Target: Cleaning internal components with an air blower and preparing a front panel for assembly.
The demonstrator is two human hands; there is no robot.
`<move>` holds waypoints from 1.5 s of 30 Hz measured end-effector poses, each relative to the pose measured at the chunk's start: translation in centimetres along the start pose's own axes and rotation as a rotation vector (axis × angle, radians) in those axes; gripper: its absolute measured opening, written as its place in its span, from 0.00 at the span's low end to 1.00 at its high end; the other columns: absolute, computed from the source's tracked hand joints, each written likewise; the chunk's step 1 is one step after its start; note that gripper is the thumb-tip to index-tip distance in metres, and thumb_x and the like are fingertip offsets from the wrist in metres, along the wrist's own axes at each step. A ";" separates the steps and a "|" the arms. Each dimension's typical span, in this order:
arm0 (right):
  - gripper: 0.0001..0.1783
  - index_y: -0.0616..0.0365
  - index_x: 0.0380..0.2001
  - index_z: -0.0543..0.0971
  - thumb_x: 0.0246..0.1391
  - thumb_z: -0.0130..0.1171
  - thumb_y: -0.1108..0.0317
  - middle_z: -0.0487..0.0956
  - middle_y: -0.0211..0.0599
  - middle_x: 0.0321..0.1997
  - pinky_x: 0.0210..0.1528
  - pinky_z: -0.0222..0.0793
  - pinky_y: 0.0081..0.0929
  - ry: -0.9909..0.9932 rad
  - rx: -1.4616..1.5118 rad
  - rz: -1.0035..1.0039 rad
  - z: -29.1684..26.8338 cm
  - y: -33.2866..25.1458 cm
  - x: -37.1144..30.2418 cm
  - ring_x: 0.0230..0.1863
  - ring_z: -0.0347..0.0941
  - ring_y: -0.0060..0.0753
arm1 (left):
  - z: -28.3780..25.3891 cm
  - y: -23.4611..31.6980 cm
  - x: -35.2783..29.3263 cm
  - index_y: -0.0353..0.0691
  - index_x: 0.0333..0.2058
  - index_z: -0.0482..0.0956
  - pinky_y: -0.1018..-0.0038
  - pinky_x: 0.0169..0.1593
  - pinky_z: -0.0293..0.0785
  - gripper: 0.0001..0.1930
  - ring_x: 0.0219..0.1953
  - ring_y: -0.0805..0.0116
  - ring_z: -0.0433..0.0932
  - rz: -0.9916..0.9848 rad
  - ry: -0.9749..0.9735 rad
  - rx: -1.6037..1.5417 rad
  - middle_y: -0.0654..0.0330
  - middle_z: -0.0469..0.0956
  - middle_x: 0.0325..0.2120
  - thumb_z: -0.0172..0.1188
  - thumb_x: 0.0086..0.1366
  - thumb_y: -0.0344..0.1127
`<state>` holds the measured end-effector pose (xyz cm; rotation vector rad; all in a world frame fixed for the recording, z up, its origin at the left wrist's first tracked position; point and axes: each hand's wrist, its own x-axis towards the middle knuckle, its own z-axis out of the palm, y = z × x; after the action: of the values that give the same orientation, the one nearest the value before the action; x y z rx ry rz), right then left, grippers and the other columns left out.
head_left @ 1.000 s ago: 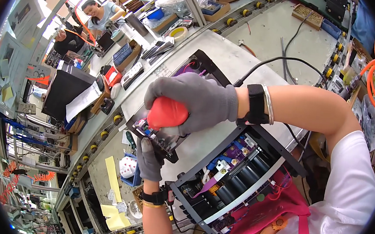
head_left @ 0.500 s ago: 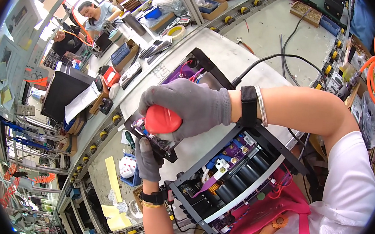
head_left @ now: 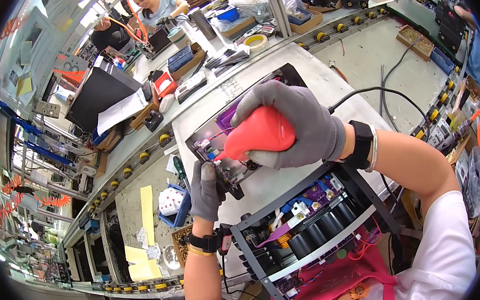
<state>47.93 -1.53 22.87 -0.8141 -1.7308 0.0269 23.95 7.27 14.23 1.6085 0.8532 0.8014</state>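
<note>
My gloved right hand [head_left: 305, 124] is wrapped round a rounded red squeeze bottle [head_left: 261, 137], its narrow end pointing down-left. Below that end is a black panel [head_left: 233, 189] carrying a small circuit board with wires [head_left: 206, 150]; whether the tip touches it I cannot tell. My gloved left hand [head_left: 206, 195] grips the panel's near left edge, thumb up. Behind my right hand lies an open black housing with purple parts [head_left: 229, 115], partly hidden. Nearer to me, an open black device [head_left: 308, 219] shows black cylinders, purple boards and coloured wires.
A grey work board [head_left: 197, 117] lies under the work. A blue bin [head_left: 174, 213] and a green-handled screwdriver [head_left: 180, 167] are left of my left hand. A black cable [head_left: 376, 90] runs off to the right. Rollers [head_left: 322, 37] line the conveyor; people work beyond it.
My right hand has turned the red bottle from end-on to side-on, its narrow end toward the board. The whole view has shifted a little. My left hand still grips the panel.
</note>
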 end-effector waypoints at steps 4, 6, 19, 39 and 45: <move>0.27 0.55 0.40 0.70 0.37 0.71 0.62 0.77 0.39 0.34 0.36 0.74 0.32 -0.036 0.008 0.012 0.3 -0.1 0.0 0.35 0.78 0.43 | 0.1 0.2 0.1 0.43 0.39 0.68 0.85 0.13 0.55 0.28 0.10 0.83 0.62 -0.006 -0.005 -0.004 0.67 0.71 0.15 0.45 0.64 0.65; 0.26 0.54 0.40 0.71 0.35 0.71 0.67 0.80 0.35 0.38 0.39 0.75 0.28 -0.066 0.007 0.024 0.1 -0.3 0.0 0.36 0.79 0.37 | 0.2 0.2 0.2 0.43 0.39 0.68 0.85 0.13 0.56 0.27 0.10 0.83 0.62 0.006 -0.008 -0.006 0.67 0.70 0.15 0.46 0.64 0.65; 0.27 0.54 0.41 0.71 0.36 0.71 0.66 0.78 0.37 0.37 0.39 0.74 0.31 -0.143 -0.073 -0.221 -0.8 -0.6 -0.4 0.37 0.78 0.43 | -0.4 0.6 1.6 0.45 0.38 0.70 0.83 0.10 0.53 0.27 0.07 0.81 0.61 -0.088 0.003 -0.031 0.67 0.68 0.11 0.46 0.63 0.66; 0.25 0.54 0.44 0.72 0.41 0.69 0.68 0.76 0.38 0.44 0.46 0.72 0.34 -0.308 0.205 0.151 0.5 10.0 -9.5 0.43 0.74 0.45 | -0.9 -7.0 -14.0 0.39 0.37 0.72 0.67 0.42 0.71 0.24 0.35 0.62 0.74 -0.467 0.100 0.319 0.57 0.73 0.31 0.43 0.68 0.57; 0.24 0.54 0.44 0.72 0.43 0.69 0.68 0.76 0.39 0.44 0.47 0.72 0.34 -0.343 0.229 0.100 2.6 10.5 -10.2 0.44 0.74 0.45 | 0.3 -8.4 -16.2 0.39 0.40 0.72 0.65 0.43 0.72 0.23 0.37 0.60 0.74 -0.724 0.079 0.023 0.57 0.74 0.34 0.44 0.67 0.56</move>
<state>51.89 2.00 9.00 -0.7552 -1.9601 0.4472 14.88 -5.49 4.85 1.1543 1.3889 0.3353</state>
